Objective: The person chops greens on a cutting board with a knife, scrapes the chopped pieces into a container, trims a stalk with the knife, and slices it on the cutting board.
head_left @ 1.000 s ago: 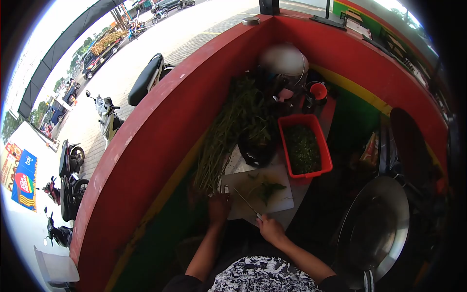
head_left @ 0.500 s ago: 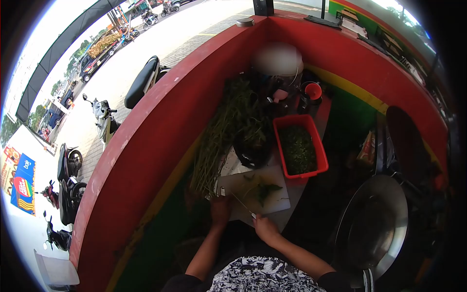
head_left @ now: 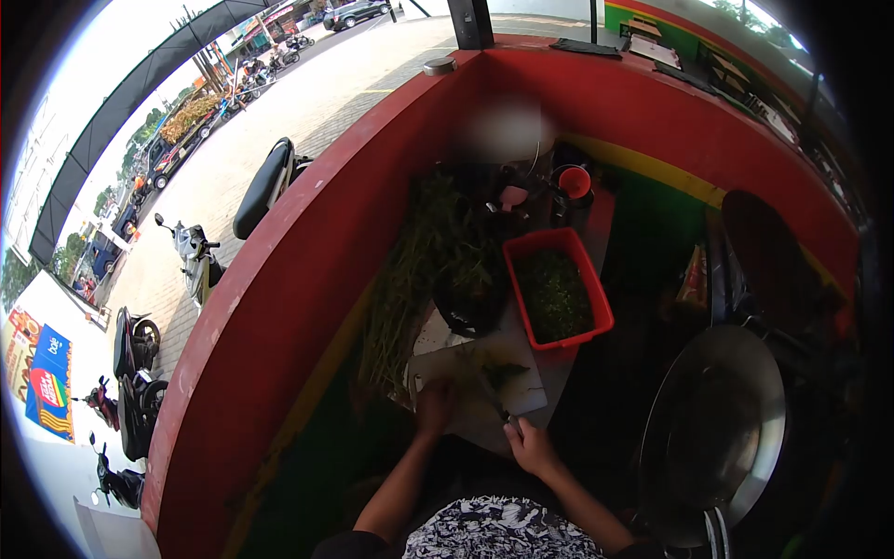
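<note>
My right hand [head_left: 534,449] is closed around the handle of a knife [head_left: 494,399], its blade slanting up and left over a white cutting board [head_left: 529,399]. At the board's left side, my left hand [head_left: 435,406] rests low in shadow; its fingers are too dark to make out. Green leaves [head_left: 504,374] lie on the board beyond the blade. Behind the board stands a red plastic tub [head_left: 606,321] with chopped greens [head_left: 559,293] inside. Long-stemmed greens [head_left: 396,303] are heaped to the left, beside a dark container [head_left: 470,312] with leaves over it.
A large metal wok [head_left: 712,424] sits to my right. A red cup [head_left: 575,182] and a pink item [head_left: 511,197] stand at the table's far end. The red wall [head_left: 279,270] curves around the left and back, with parked motorbikes [head_left: 196,256] outside.
My left hand has shifted from the board's left edge further onto it. The knife now points more steeply away from me, over the board. The whole view has tilted slightly.
</note>
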A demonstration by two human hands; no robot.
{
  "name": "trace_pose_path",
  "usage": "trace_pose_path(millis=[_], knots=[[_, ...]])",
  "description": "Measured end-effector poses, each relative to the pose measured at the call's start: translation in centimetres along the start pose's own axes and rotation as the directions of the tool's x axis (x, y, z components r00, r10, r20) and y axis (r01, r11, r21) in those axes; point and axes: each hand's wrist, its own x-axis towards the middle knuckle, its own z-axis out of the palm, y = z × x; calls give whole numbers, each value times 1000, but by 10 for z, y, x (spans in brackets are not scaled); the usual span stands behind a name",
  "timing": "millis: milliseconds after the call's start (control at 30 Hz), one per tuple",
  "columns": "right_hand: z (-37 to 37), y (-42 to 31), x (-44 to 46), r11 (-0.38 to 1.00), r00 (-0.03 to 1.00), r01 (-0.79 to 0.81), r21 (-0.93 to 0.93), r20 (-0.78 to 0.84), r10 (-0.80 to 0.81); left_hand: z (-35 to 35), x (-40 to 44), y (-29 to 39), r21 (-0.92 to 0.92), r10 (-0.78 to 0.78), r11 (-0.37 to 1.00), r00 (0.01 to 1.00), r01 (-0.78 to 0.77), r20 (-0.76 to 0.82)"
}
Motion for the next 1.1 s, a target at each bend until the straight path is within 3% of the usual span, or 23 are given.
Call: trace_pose_path(millis=[100, 233, 333, 400, 533, 700, 800, 933, 1033, 1100], knots=[[-12, 3, -15, 993, 992, -109, -42, -68, 106, 6, 17, 25, 103, 130, 986, 991, -133, 35], [-16, 9, -23, 990, 978, -130, -47, -168, 121, -4, 20, 47, 178, 195, 961, 976, -210, 97], [-13, 7, -14, 965, 948, -224, -136, -261, 183, -13, 23, 43, 216, 193, 950, 968, -225, 159], [-15, 0, 4, 926, 944, -239, -293, -293, 151, -13, 19, 31, 232, 241, 936, 962, -264, 125], [-16, -19, 27, 876, 951, -235, -421, -286, 118, -9, 24, 7, 212, 241, 940, 960, -267, 141], [0, -24, 11, 766, 913, -404, -500, -275, 302, 2, 48, -20, 161, 154, 965, 946, -205, 284], [20, -20, -6, 769, 903, -429, -473, -243, 355, 5, 54, -18, -27, 166, 986, 962, -164, 216], [43, -35, -20, 748, 894, -441, -495, -167, 416, 11, 51, 9, -55, 131, 991, 983, -124, 131], [52, -51, -22, 805, 918, -386, -451, -105, 382, 8, 48, 34, -27, 187, 982, 979, -185, 87], [49, -58, -23, 811, 914, -401, -425, -127, 385, 11, 49, 39, 26, 311, 949, 947, -314, 80]])
